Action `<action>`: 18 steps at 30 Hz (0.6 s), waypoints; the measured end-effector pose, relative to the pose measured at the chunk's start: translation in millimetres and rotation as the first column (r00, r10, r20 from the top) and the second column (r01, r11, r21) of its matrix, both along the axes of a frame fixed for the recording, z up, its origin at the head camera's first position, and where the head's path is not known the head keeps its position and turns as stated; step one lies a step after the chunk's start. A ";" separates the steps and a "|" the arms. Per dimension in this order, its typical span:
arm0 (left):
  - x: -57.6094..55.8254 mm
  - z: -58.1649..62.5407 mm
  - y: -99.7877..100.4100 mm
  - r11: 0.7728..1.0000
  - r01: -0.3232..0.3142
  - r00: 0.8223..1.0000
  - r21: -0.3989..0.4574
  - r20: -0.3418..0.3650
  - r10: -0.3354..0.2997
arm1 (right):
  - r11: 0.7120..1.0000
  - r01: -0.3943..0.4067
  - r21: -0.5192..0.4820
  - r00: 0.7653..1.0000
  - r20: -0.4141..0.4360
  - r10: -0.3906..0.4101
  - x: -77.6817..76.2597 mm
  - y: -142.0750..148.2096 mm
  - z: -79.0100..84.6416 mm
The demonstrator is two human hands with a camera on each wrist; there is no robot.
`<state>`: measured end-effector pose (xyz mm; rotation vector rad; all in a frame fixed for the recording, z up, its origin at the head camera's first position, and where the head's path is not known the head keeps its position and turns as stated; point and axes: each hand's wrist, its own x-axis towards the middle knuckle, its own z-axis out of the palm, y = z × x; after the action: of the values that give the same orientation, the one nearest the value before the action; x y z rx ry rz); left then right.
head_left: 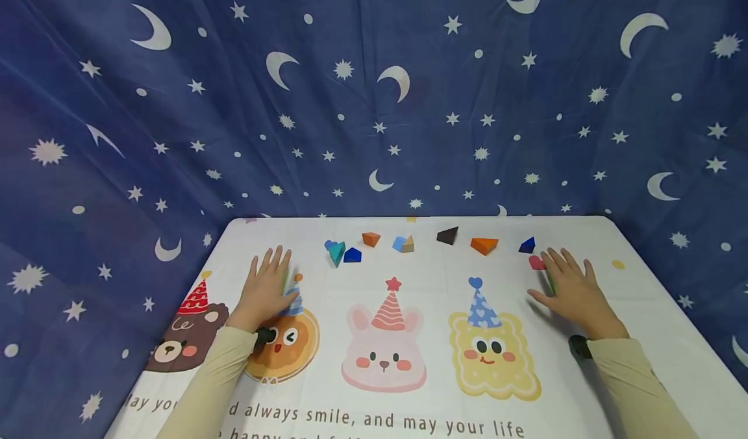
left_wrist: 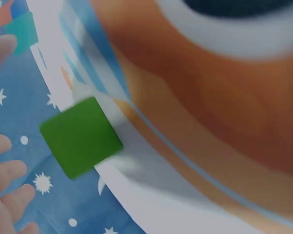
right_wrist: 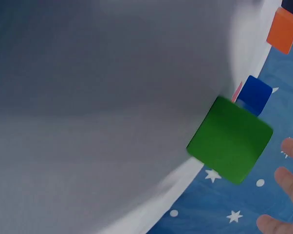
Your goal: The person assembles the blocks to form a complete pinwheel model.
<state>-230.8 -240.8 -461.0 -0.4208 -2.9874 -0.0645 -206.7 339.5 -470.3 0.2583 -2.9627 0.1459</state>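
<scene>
My left hand (head_left: 265,296) is spread flat, fingers straight, close over the left part of the white cloth. Beside its thumb a sliver of a green block shows; the left wrist view shows this green block (left_wrist: 82,138) fully, with the fingertips (left_wrist: 16,202) apart from it. On the right, my right hand (head_left: 575,296) is also spread, with straight fingers. A second green block (right_wrist: 229,140) stands by it in the right wrist view, largely hidden by the hand from above. Just beyond the right fingertips lies a dark blue block (head_left: 528,245).
Along the table's far edge lie a teal block (head_left: 337,253), a blue block (head_left: 352,255), a small orange block (head_left: 371,238), a tan block (head_left: 408,245), a black block (head_left: 447,235) and a larger orange block (head_left: 484,245). A starry blue curtain (head_left: 350,101) hangs behind.
</scene>
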 end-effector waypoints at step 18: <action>-2.2 1.2 -19.7 1.000 -0.007 0.998 -0.023 0.057 0.009 | 0.995 0.083 0.052 0.980 0.175 -0.091 -0.3 25.9 6.6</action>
<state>-233.0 -260.5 -459.8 -0.4162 -3.0483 -0.0418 -207.0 365.4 -463.7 0.1267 -3.1508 0.0969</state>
